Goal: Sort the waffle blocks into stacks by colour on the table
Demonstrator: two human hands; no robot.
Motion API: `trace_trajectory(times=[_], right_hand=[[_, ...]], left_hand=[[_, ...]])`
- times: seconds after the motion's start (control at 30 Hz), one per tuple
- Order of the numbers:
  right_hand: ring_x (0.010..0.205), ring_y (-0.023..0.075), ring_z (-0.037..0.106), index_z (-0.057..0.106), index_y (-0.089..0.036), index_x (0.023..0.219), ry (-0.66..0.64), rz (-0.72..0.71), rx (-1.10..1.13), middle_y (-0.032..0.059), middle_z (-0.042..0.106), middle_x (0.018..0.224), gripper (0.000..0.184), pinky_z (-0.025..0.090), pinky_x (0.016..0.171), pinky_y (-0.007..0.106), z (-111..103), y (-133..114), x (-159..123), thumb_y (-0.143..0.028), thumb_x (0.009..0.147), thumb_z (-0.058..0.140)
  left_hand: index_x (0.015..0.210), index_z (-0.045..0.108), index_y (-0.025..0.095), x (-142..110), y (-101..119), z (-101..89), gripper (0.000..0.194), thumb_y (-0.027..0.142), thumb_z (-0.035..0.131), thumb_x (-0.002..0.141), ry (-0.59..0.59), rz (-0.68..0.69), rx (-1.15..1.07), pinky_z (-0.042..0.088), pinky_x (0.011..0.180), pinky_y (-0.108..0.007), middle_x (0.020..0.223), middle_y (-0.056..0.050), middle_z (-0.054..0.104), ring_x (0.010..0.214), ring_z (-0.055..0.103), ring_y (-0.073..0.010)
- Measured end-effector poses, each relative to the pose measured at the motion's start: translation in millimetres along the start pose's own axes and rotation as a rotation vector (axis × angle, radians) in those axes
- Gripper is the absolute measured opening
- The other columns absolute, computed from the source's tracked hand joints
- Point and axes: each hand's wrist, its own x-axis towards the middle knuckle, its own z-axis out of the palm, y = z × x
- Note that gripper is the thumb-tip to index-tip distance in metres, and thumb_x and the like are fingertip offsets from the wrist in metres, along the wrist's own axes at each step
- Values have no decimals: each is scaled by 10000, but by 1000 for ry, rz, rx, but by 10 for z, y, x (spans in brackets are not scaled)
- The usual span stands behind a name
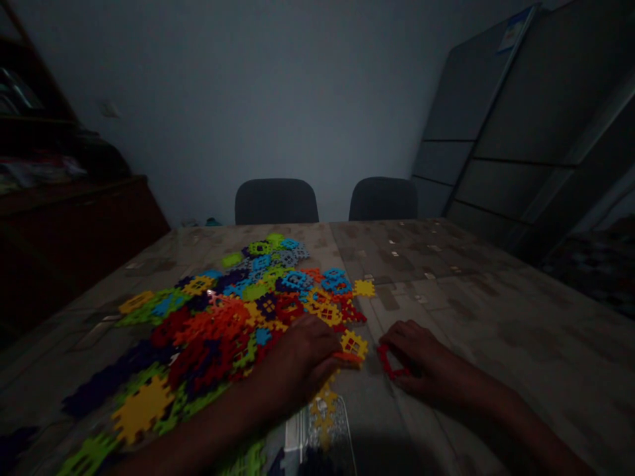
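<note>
My left hand (312, 350) is closed on an orange interlocking plastic tile (348, 359), held near the right edge of a heap of tiles. Just beyond that tile is a yellow window tile (354, 344); whether the two touch I cannot tell. Over the bare tabletop to the right, my right hand (419, 350) grips a red frame-shaped tile (389, 363) by its right side, with an opening in its middle. A gap separates the two held tiles.
Many notched tiles in red, orange, yellow, green, blue and purple form a heap (223, 324) across the table's left half. A clear plastic container (342, 423) sits at the near edge. Two dark chairs (276, 201) stand beyond the patterned table (471, 317).
</note>
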Motion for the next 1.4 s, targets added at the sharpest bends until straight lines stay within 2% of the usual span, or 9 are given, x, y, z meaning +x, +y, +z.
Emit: trace_trajectory(times=[0.1,0.2,0.3,0.43,0.67,0.83,0.93,1.1,1.4], right_hand=[[990,240,517,584,-236,1036,-8,-21,46,47,565,1044,382,451,858,361,-1,-29,4,-45,709,637],[1017,237,510,579,-249,1066,-12,-26,67,42,562,1073,407,446,884,367,-5,-36,-9,-47,718,642],[1041,243,504,579,-252,1099,-20,-25,68,46,558,1098,424,437,909,383,0,-16,-27,-65,727,659],[1082,256,489,552,-257,1174,-34,-32,72,55,549,1147,488,418,948,406,11,12,-37,-124,731,709],[1029,258,504,574,-243,1063,-36,6,26,56,559,1099,385,430,901,392,-13,2,-22,-157,719,723],[931,227,519,564,-217,969,-26,0,-2,50,557,1006,276,444,811,347,-42,-65,-5,-176,723,683],[882,222,518,557,-210,938,-31,-18,-48,56,561,974,269,445,786,354,-64,-83,13,-171,702,680],[877,229,521,549,-213,950,-21,-25,-71,64,563,983,299,444,773,369,-62,37,27,-145,685,669],[920,224,524,562,-234,998,-56,-59,32,52,563,1029,320,446,817,366,7,-77,19,-117,708,633]], left_hand=[[1162,677,262,-36,102,109,256,213,587,927,0,-163,-174,467,864,-354,1057,-42,719,956,633,-213],[1247,626,243,-40,172,211,410,149,615,849,-16,-338,-269,510,799,-347,1010,-37,733,856,664,-203],[1253,617,246,-35,192,255,402,158,590,862,-34,-297,-221,515,857,-387,1059,-52,727,946,663,-226],[1287,578,266,-68,132,151,370,180,515,933,81,-199,-127,473,974,-412,1270,-64,655,1131,601,-228],[1117,644,232,-358,-117,-205,248,219,459,953,130,-201,3,497,906,-380,1118,-65,698,1031,628,-226],[1017,663,234,-553,-68,-228,230,269,438,981,10,-167,-11,509,821,-304,1008,-50,704,911,639,-201],[1024,659,253,-609,-57,-253,233,284,431,987,15,-143,6,506,825,-301,1008,-40,700,917,630,-205],[1000,656,230,-727,-134,-367,240,279,422,985,58,-304,127,482,834,-366,1023,-73,664,941,596,-240],[1016,619,211,-779,29,-301,190,370,610,911,-99,-412,206,426,823,-383,1069,-82,577,977,520,-265]])
